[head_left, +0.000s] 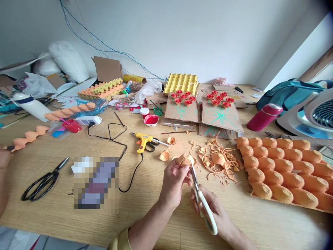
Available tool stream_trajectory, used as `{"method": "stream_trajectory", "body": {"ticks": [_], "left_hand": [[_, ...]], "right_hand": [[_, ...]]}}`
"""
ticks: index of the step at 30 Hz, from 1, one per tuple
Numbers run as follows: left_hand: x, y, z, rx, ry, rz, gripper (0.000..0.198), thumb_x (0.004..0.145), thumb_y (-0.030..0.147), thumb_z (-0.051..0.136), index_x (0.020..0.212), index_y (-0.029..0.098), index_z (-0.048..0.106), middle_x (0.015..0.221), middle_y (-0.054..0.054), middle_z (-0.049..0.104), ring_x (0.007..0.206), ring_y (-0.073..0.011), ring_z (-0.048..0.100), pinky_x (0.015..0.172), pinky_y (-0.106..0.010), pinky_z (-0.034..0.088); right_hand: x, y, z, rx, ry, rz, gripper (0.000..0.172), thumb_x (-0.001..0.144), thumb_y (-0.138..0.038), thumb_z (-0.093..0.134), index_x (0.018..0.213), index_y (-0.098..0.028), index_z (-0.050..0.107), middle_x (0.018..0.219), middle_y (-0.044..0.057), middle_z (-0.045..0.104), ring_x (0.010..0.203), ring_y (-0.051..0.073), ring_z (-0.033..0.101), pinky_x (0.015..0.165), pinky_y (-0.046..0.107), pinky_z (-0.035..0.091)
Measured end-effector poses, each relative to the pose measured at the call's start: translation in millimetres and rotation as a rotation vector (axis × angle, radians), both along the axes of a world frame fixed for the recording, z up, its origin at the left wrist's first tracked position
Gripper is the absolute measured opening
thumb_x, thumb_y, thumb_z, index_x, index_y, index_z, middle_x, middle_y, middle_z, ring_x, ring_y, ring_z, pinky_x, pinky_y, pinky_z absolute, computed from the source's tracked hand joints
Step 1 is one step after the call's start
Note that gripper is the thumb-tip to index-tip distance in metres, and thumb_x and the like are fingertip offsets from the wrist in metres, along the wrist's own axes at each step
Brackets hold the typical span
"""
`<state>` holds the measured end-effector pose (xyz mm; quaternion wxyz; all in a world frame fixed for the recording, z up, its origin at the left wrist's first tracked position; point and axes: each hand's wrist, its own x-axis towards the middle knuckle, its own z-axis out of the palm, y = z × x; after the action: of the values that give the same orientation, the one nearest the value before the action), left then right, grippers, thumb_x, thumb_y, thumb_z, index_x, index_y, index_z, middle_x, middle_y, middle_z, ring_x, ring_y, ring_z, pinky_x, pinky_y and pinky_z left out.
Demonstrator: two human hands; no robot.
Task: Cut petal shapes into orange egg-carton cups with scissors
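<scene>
Between the fingers of my left hand (173, 182) is an orange egg carton cup (184, 159), held up over the table. My right hand (214, 206) grips white-handled scissors (205, 208), whose blades point up and touch or pass beside the cup's right edge. Just beyond lie two trimmed orange cups, one near (164, 155) and one farther (171, 140). Right of my hands spreads a heap of orange carton scraps (218, 158). A large orange egg tray (283, 170) rests upside down at the right.
A yellow glue gun (142, 141) with its cord lies mid-table. Black scissors (45, 182) are at left. Cardboard sheets (221, 116) bear red cup flowers (215, 102). A red paint bowl (151, 120), pink bottle (264, 117) and fan (312, 113) stand farther back. Another person's arm (3, 180) shows at the left edge.
</scene>
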<state>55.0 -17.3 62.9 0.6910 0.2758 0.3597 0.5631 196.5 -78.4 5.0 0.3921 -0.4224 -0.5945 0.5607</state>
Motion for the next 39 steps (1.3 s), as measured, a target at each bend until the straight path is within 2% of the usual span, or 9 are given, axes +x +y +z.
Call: {"method": "stream_trajectory", "body": {"ticks": [7,18,27,39], "left_hand": [[0.6,1.8,-0.7,0.011,0.004,-0.021,0.024,0.071,0.031,0.078,0.076,0.015,0.062,0.066,0.002,0.058,0.052,-0.0062,0.049,0.042,-0.015,0.042],[0.6,1.1,-2.2,-0.012,0.006,-0.006,0.027,0.069,0.033,0.08,0.081,0.015,0.063,0.068,0.001,0.058,0.058,-0.0079,0.05,0.042,-0.015,0.042],[1.2,-0.3,-0.7,-0.039,-0.006,-0.003,0.03,0.067,0.034,0.082,0.082,0.016,0.064,0.071,0.002,0.057,0.06,-0.0082,0.051,0.043,-0.015,0.042],[3.8,-0.5,-7.0,0.006,0.035,-0.051,0.032,0.071,0.035,0.083,0.087,0.017,0.062,0.069,0.003,0.057,0.052,-0.0062,0.049,0.042,-0.016,0.041]], "right_hand": [[1.8,-1.2,-1.1,-0.01,0.001,0.016,0.043,0.092,-0.063,0.049,0.091,-0.021,0.055,0.068,-0.002,0.05,0.06,0.014,0.043,0.06,0.027,0.035],[2.4,0.1,-1.3,0.032,-0.019,-0.004,0.047,0.092,-0.067,0.045,0.086,-0.021,0.054,0.064,-0.004,0.046,0.058,0.014,0.038,0.057,0.027,0.033],[3.7,-2.9,-8.2,0.037,-0.027,-0.02,0.04,0.095,-0.059,0.047,0.088,-0.021,0.054,0.065,-0.004,0.044,0.057,0.013,0.037,0.055,0.027,0.033],[0.4,-3.5,-3.7,0.05,-0.088,-0.051,0.039,0.098,-0.056,0.043,0.084,-0.021,0.053,0.062,-0.004,0.043,0.053,0.012,0.038,0.051,0.026,0.035]]}}
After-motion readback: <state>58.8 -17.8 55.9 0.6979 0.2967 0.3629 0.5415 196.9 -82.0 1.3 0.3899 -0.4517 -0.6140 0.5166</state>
